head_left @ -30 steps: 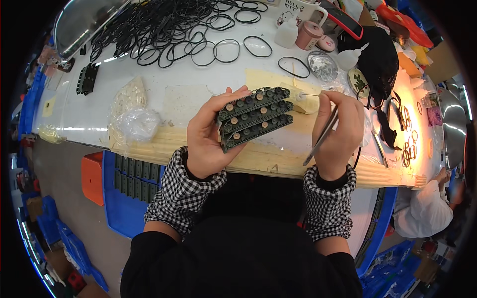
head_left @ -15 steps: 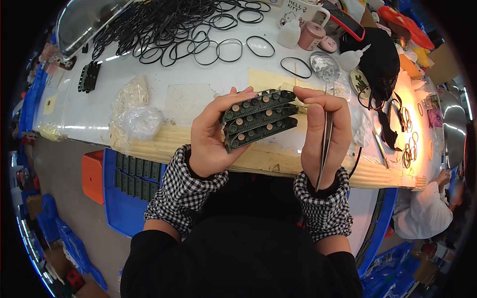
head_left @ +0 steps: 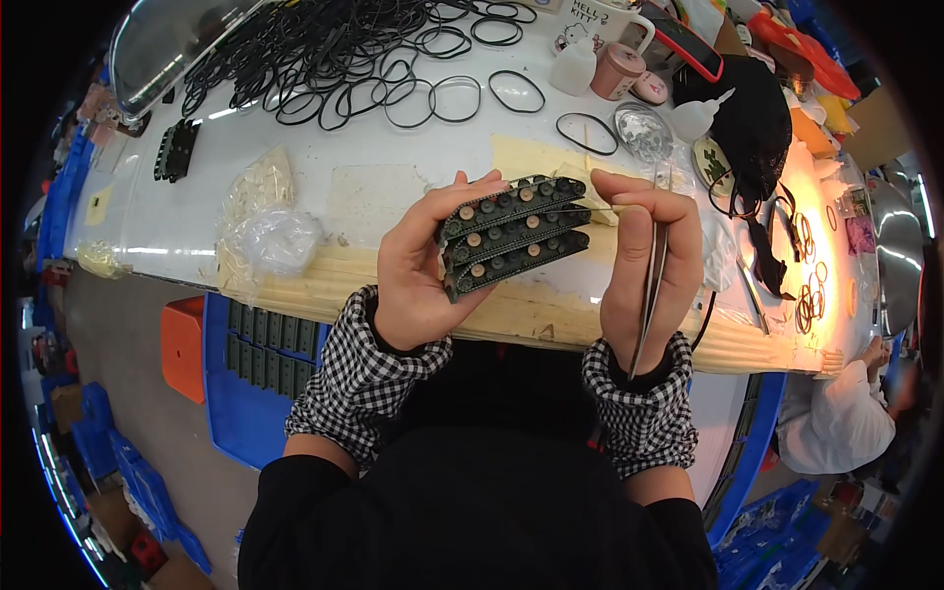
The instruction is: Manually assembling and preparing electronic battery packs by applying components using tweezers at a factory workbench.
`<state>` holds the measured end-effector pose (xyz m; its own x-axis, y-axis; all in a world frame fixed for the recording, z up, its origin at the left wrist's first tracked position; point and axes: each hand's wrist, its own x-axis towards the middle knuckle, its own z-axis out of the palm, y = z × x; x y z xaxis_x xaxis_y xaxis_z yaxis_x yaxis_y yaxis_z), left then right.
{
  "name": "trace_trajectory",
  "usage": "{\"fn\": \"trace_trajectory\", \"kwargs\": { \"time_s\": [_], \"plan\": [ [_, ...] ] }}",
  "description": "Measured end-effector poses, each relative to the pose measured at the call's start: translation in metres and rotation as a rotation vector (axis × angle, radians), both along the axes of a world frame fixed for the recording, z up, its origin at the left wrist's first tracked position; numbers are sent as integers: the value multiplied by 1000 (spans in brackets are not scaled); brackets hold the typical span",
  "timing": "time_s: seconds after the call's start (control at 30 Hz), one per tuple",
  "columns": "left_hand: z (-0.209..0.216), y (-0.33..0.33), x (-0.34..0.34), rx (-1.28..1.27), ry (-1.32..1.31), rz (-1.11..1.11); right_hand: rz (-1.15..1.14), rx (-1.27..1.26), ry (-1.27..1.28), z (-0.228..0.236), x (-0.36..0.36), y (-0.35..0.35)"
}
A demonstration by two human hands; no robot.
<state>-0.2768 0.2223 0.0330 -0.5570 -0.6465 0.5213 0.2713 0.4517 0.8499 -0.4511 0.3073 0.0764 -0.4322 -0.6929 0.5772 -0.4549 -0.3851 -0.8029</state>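
My left hand (head_left: 415,258) is wrapped round a stack of three dark green wheeled track pieces (head_left: 516,228), with toothed edges and rows of small round dark and tan wheels. They are held tilted above the table's front edge. My right hand (head_left: 649,258) is closed just right of the stack. Metal tweezers (head_left: 652,290) lie in it, tips pointing away from me and handle end toward my wrist. Between its thumb and forefinger a thin needle-like rod (head_left: 602,207) points at the pieces; whether it touches them I cannot tell.
Black rubber loops (head_left: 324,59) are heaped at the far left. Clear plastic bags (head_left: 280,241) lie left of my hands, near another dark track piece (head_left: 177,150). A mug (head_left: 595,28), white bottle (head_left: 572,67) and glowing lamp-lit area stand right. Below, a blue tray (head_left: 231,423) holds green parts.
My right hand has shifted slightly right, away from the track pieces, with the tweezers in it. The thin rod now shows between its fingertips and the stack. My left hand stays put.
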Motion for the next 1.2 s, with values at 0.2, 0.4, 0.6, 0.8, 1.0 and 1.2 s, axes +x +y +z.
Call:
{"fn": "trace_trajectory", "kwargs": {
  "time_s": [0.2,0.4,0.6,0.8,1.0,1.2],
  "plan": [
    [-3,-2,1,-27,-8,13,-363,11,323,-9,-32,-3],
    [-6,-2,1,13,18,10,-368,107,731,-10,-40,-5],
    [-6,-2,0,35,37,5,-365,-27,469,0,-27,4],
    [0,-1,2,-18,-37,33,89,12,75,2,-6,10],
    [0,1,1,13,-26,35,139,29,18,-5,-2,7],
    [0,0,1,-26,-37,42,130,15,53,-5,-3,5]
  ]
}}
